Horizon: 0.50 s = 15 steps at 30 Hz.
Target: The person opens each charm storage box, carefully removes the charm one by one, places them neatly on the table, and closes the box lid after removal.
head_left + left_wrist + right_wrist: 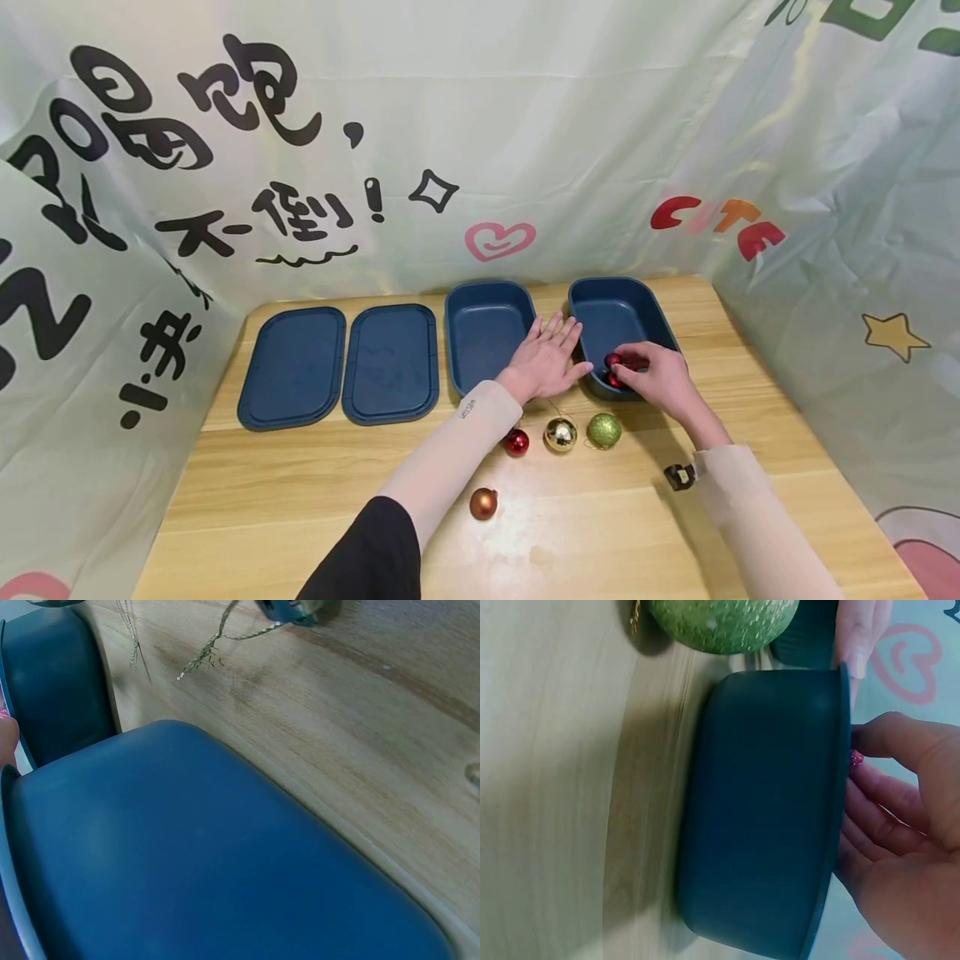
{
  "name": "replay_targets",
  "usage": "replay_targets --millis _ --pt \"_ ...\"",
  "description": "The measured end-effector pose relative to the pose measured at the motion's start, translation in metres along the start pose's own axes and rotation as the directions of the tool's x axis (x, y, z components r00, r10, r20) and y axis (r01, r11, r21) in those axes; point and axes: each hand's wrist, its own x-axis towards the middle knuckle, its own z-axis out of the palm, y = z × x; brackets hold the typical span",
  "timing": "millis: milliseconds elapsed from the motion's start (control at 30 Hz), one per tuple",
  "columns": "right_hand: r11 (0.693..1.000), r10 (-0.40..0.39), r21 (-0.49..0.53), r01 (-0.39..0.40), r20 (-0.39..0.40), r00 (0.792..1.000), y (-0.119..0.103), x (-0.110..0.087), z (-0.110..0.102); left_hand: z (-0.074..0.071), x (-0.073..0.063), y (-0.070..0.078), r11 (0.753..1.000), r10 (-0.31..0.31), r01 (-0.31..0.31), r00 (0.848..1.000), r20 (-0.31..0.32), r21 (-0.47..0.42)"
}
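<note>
In the head view my left hand (546, 360) spreads its straight fingers palm down between two deep blue boxes, the left box (459, 333) and the right box (588, 312). Its thumb points at the right box's near corner. My right hand (660, 375) reaches over that box's near end and pinches a small red Christmas bauble (612, 360) between thumb and fingers. Another red bauble (616, 380) shows just below it, low in the box. Glittery red (856, 758) peeks out past the box rim in the right wrist view, where the rim hides the fingertips.
On the wooden table in front of the boxes lie a shiny red bauble (516, 442), a gold bauble (560, 435) and a glittery green bauble (604, 430). A copper bauble (483, 503) sits nearer. Two flat blue lids (292, 367) lie at left. Printed cloth (525, 125) surrounds the table.
</note>
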Motion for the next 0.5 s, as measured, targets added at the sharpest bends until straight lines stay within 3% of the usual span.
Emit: replay_targets --millis 267,500 --pt "0.998 -0.058 0.024 0.059 -0.037 0.998 -0.008 -0.018 0.000 0.000 0.000 -0.001 0.998 0.000 -0.001 1.000 -0.022 -0.060" --pt "0.987 -0.153 0.033 0.157 -0.089 0.984 -0.017 -0.031 0.004 -0.003 -0.015 -0.017 0.992 0.009 -0.013 0.999 -0.032 -0.127"
